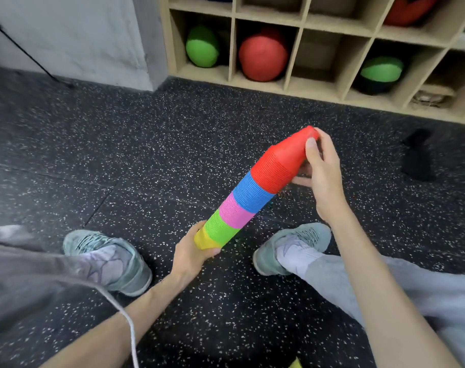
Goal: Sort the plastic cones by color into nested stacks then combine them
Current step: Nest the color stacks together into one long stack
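Left hand [191,254] fingers closed around the yellow base of the long nested stack of ribbed plastic cones [255,192], banded yellow, green, pink, blue, red; right hand [320,168] fingers curled, pinching the red tip. Stack held tilted above the black speckled rubber floor [151,144], tip toward 1 o'clock. Two grey-green sneakers [108,258] flank it; wooden cubby shelf [300,83] at 12 o'clock.

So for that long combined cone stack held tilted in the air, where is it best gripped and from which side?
Probably as now: at both ends. The combined stack is long, tilted and bending, so one middle grip may let it sag. The left hand cups the yellow base from below; the right hand comes from the right, fingers around the red tip.
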`<state>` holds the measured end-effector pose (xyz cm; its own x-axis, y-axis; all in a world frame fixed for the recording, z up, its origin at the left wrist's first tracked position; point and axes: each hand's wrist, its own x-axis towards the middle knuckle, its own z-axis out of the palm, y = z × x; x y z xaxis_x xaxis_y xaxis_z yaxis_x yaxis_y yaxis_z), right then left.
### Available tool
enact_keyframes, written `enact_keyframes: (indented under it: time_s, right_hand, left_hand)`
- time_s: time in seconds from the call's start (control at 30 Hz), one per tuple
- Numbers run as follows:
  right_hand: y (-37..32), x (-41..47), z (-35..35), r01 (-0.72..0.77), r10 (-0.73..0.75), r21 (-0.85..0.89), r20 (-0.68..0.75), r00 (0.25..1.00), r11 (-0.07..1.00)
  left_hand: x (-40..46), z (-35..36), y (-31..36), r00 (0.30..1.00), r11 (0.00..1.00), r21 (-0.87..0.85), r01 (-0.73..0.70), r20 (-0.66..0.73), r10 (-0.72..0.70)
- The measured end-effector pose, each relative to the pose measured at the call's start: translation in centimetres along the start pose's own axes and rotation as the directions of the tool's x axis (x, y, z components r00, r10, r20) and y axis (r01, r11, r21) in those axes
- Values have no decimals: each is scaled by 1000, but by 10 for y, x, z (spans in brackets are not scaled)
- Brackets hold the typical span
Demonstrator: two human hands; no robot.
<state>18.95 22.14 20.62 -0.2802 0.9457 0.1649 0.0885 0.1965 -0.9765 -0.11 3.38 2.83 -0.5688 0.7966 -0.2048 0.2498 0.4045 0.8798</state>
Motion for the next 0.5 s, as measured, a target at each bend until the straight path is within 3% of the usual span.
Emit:
enact_keyframes:
  time_s: [0.23, 0.5]
  right_hand:
    - [-92, -4, 20, 164, -166, 87, 22, 986, 983]
    - [-186, -25, 46, 335, -344, 104, 82, 935, 936]
  left_hand:
    - [-10, -78, 61, 972, 985, 1, -173, -164, 171]
    - [-27, -162, 117, 890, 942, 111, -317, -309, 336]
